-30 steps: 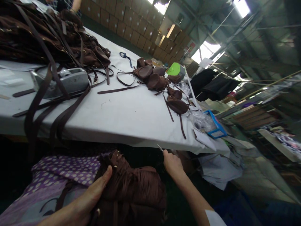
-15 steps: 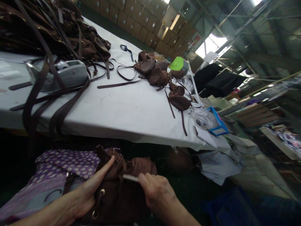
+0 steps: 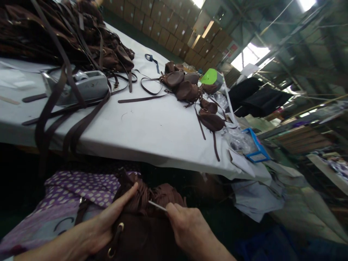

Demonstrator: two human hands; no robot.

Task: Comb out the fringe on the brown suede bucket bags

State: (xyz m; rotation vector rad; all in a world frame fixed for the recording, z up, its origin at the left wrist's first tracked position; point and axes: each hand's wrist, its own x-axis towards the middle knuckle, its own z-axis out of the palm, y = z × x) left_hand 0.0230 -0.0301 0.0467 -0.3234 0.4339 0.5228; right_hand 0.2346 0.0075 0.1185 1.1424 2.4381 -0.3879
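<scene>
A dark brown bag (image 3: 144, 232) with gathered or fringed trim (image 3: 141, 195) and gold eyelets lies low in the view, against my body. My left hand (image 3: 108, 221) grips its left side, thumb along the trim and the other fingers hidden behind it. In my closed right hand (image 3: 187, 224) is a thin, pale, pointed tool (image 3: 157, 205); its kind I cannot make out. The tip of this tool points left at the trim, close to or touching it. Purple dotted cloth (image 3: 81, 188) of my clothing shows at the left.
A white-covered table (image 3: 141, 127) stretches ahead. On it are a heap of brown bags (image 3: 89, 47) with hanging straps, a grey tape dispenser (image 3: 89, 87), several small brown bags (image 3: 187, 88) and a blue-edged bin (image 3: 257, 146). Stacked cartons (image 3: 152, 21) stand behind.
The pale tool's tip has shifted slightly up and right along the trim, and its angle is steeper. My left hand keeps its grip. The whole view has swung a little.
</scene>
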